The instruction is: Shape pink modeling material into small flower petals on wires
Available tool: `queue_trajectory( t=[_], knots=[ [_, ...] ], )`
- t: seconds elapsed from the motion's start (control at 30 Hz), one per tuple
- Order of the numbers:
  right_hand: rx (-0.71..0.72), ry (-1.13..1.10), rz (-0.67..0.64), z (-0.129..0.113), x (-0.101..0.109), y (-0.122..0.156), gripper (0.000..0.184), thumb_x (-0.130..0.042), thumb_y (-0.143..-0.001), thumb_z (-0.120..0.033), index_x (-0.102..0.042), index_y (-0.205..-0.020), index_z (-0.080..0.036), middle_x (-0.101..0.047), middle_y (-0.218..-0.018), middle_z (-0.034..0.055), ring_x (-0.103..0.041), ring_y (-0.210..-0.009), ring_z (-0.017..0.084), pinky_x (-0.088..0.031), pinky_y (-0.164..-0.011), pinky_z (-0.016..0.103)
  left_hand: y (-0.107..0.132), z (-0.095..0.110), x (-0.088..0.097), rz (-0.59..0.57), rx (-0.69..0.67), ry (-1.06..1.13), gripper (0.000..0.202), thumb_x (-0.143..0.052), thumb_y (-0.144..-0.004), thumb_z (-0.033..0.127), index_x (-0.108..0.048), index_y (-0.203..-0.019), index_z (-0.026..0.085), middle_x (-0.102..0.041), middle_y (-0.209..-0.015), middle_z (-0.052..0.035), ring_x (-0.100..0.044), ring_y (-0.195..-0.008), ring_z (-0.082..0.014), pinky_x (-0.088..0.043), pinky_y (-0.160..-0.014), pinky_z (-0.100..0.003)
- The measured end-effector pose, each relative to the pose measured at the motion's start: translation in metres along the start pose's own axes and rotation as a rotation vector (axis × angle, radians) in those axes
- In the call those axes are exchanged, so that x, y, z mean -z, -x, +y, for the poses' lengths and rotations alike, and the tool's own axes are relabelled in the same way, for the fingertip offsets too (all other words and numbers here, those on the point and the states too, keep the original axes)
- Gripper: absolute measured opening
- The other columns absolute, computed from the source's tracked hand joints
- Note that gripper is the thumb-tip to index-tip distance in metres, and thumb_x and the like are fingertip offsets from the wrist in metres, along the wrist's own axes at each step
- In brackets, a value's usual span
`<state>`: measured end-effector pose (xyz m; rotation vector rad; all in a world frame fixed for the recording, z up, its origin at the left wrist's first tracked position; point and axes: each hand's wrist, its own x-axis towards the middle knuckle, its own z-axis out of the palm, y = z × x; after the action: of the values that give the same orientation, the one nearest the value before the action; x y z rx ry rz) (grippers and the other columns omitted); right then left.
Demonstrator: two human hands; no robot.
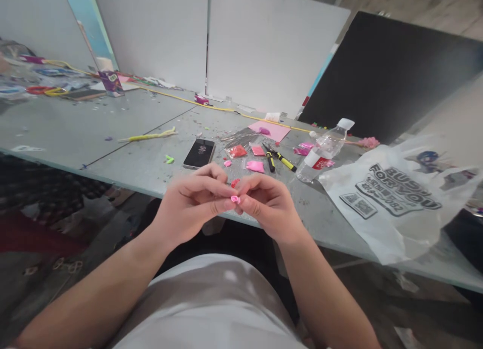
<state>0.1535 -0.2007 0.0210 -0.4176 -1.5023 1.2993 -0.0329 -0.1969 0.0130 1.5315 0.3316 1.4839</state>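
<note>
My left hand (194, 200) and my right hand (266, 205) meet in front of the table's near edge, fingers curled. Between their fingertips they pinch a small pink piece (235, 199), rolled or folded. A bit of red (235, 182) shows just behind the fingers. On the grey table (124, 127) beyond lie small bags of pink and red pieces (255, 165), a black phone (199, 153) and yellow-handled pliers (281, 159).
A clear water bottle (325, 148) lies on its side right of the pliers. A white printed plastic bag (392, 198) covers the right end. A yellow-green pipe cleaner (149, 136), pink paper (273, 130) and clutter at far left (56, 84) lie on the table.
</note>
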Motion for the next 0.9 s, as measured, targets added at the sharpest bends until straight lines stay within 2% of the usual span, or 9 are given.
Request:
queue_trajectory(
  t=[0.23,0.37,0.5,0.7,0.9],
  knots=[
    [-0.058,-0.034,-0.042,0.002,0.003,0.004,0.014,-0.090,-0.086,-0.032,-0.081,-0.090,-0.022,-0.079,-0.081,0.0017,-0.070,-0.066,0.013,-0.061,-0.062,0.028,0.003,-0.002,-0.005,-0.052,0.097,0.152,0.014,-0.092,-0.081,0.015,-0.090,-0.090,0.026,-0.056,-0.087,-0.0001,-0.067,-0.070,-0.0103,-0.069,-0.061,-0.026],
    [-0.029,-0.062,-0.062,0.001,0.001,0.005,0.006,-0.088,-0.088,-0.025,-0.084,-0.092,-0.023,-0.080,-0.082,0.0009,-0.071,-0.067,0.011,-0.062,-0.063,0.026,0.004,-0.002,-0.004,-0.084,0.085,0.183,0.018,-0.089,-0.083,0.011,-0.090,-0.092,0.026,-0.056,-0.089,0.0009,-0.071,-0.070,-0.0099,-0.071,-0.064,-0.025],
    [-0.053,-0.069,-0.049,-0.003,-0.001,0.006,0.009,-0.089,-0.086,-0.027,-0.083,-0.090,-0.023,-0.081,-0.081,0.0012,-0.072,-0.066,0.013,-0.063,-0.061,0.026,0.005,0.001,-0.004,-0.119,0.077,0.194,0.023,-0.087,-0.084,0.007,-0.090,-0.095,0.026,-0.055,-0.090,0.0015,-0.073,-0.072,-0.0095,-0.070,-0.067,-0.023],
    [-0.075,-0.053,-0.047,-0.008,-0.002,0.011,0.009,-0.089,-0.087,-0.028,-0.083,-0.091,-0.023,-0.080,-0.078,0.0014,-0.073,-0.067,0.014,-0.063,-0.061,0.027,0.005,0.010,-0.003,-0.140,0.076,0.109,0.025,-0.087,-0.083,0.005,-0.090,-0.095,0.028,-0.055,-0.090,0.0002,-0.070,-0.072,-0.0102,-0.068,-0.065,-0.025],
    [-0.074,-0.086,-0.076,-0.012,-0.005,0.014,0.005,-0.086,-0.090,-0.022,-0.083,-0.093,-0.022,-0.079,-0.079,0.0018,-0.072,-0.069,0.013,-0.060,-0.061,0.025,0.004,0.024,-0.001,-0.125,0.058,-0.089,0.017,-0.089,-0.083,0.012,-0.089,-0.090,0.028,-0.055,-0.084,-0.0012,-0.059,-0.072,-0.0110,-0.058,-0.061,-0.023]
  ],
)
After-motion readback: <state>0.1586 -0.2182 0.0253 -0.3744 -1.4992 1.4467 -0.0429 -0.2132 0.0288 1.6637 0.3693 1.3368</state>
